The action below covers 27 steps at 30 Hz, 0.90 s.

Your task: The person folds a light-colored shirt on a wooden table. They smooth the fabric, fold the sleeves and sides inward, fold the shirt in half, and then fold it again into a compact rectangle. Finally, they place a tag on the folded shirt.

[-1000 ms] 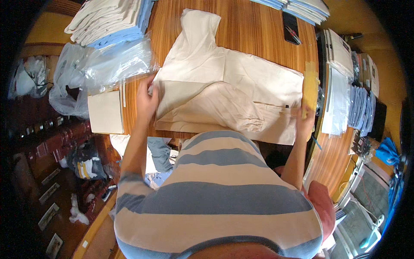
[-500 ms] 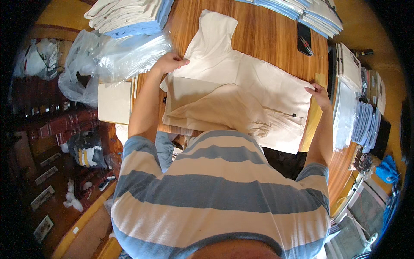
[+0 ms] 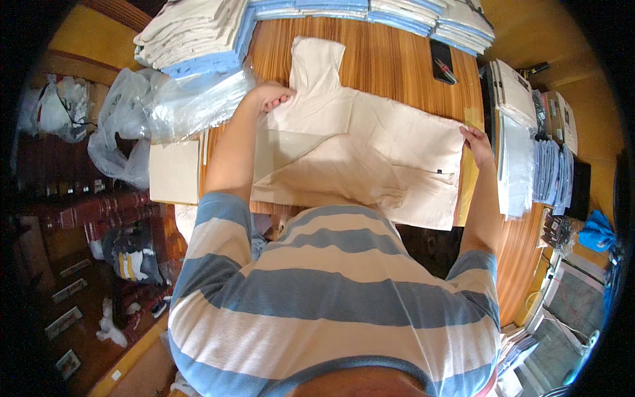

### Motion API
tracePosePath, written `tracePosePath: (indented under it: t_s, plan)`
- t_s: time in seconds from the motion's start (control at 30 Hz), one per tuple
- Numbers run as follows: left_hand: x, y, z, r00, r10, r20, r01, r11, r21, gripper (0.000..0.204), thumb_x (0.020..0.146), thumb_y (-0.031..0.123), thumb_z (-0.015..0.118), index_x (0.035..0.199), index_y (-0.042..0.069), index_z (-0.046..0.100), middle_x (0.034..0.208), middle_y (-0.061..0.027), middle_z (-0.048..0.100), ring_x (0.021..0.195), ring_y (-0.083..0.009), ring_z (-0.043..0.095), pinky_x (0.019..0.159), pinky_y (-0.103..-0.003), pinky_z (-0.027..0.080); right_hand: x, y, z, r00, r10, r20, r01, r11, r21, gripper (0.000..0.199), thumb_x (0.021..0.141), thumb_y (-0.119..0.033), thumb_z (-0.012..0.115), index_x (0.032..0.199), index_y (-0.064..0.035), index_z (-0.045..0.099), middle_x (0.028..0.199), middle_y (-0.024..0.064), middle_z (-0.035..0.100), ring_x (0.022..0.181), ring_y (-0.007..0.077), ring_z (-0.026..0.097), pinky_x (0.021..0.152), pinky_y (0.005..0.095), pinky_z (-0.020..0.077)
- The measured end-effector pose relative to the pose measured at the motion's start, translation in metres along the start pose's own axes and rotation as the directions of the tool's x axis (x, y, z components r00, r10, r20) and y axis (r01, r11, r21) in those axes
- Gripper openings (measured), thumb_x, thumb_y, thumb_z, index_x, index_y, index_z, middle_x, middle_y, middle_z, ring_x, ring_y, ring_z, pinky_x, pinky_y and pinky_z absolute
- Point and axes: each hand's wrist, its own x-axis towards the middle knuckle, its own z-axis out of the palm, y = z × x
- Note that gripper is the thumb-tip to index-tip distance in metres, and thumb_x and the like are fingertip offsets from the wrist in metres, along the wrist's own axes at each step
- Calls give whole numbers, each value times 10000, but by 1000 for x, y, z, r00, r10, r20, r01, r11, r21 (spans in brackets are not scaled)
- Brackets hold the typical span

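A cream shirt lies spread sideways on the wooden table in front of me, one sleeve pointing to the far side. The near part is folded over itself in loose wrinkles, and a small dark tag shows near its right end. My left hand is closed on the cloth at the left end, close to the base of the sleeve. At the far right corner, my right hand pinches the shirt's edge between thumb and fingers.
Folded cream shirts are piled at the far left, beside clear plastic bags and a flat beige board. Blue and white packs line the back. A black phone with red-handled snips lies far right; more packs sit right.
The whole view has shifted slightly. My left hand has rolled over, its fingers now curled under at the shirt's left end. My right hand keeps its pinch on the corner.
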Motion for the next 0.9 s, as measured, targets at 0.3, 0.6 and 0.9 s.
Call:
tracePosePath:
  t_s: [0.3, 0.6, 0.9]
  plan:
    - [-119, -64, -10, 937, 350, 4, -341, 917, -205, 226, 1027, 232, 654, 845, 141, 556, 595, 62, 444, 422, -33, 341, 358, -229, 263, -114, 20, -33, 950, -290, -117, 292, 956, -1, 111, 984, -136, 764, 1004, -44, 704, 920, -55, 637, 874, 68, 558, 802, 233, 447]
    - [-168, -221, 42, 847, 531, -34, -463, 767, 444, 192, 965, 233, 703, 973, 42, 726, 841, -156, 716, 819, -324, 697, 769, -446, 545, -211, 135, -27, 976, -192, 103, 209, 692, -691, 228, 926, -89, 776, 1133, -1, 736, 1143, 120, 733, 1001, 229, 691, 924, 328, 547]
    - [-199, -206, 118, 743, 361, -564, -220, 927, 305, 299, 972, 372, 661, 981, 79, 720, 862, -178, 740, 804, -390, 714, 725, -501, 556, -43, -79, 202, 878, -343, 335, 375, 926, -35, 353, 1082, -183, 622, 1318, 79, 641, 1290, 162, 710, 1168, 226, 686, 1003, 355, 575]
